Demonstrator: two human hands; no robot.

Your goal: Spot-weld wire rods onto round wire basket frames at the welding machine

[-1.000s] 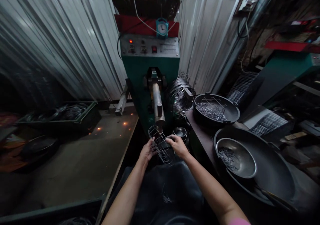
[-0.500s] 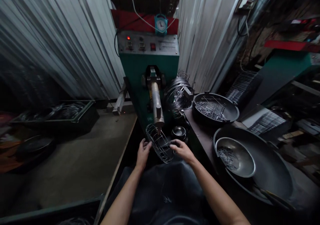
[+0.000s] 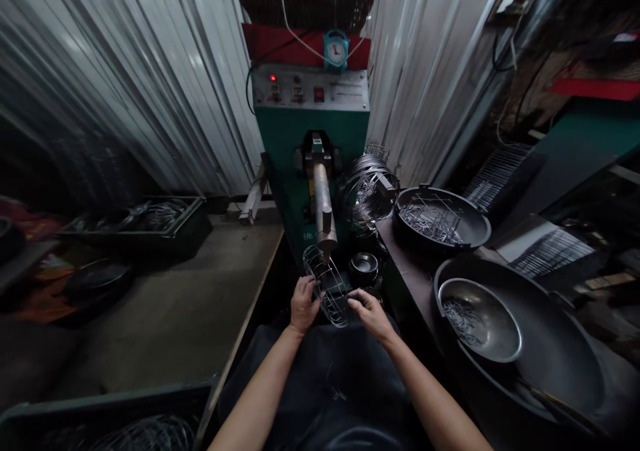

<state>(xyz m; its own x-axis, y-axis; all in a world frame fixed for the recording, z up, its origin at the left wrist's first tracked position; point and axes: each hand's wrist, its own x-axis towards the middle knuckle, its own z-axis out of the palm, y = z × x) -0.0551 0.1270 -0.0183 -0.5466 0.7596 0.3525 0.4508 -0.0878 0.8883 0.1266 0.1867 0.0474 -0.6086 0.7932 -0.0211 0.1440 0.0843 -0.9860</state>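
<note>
My left hand (image 3: 305, 302) holds the wire frame (image 3: 327, 284) by its left side, fingers curled in. The frame lies between my hands. My right hand (image 3: 370, 312) has thumb and forefinger close together at its right edge; grip cannot be confirmed. Beyond my fingers, a metal arm (image 3: 323, 204) reaches the frame. Recommended: steady wire, fingertips clear.

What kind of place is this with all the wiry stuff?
Probably a small metal workshop: there's a green machine with a thick metal arm, a wire frame by its tip, and a bowl holding thin metal pieces.
</note>
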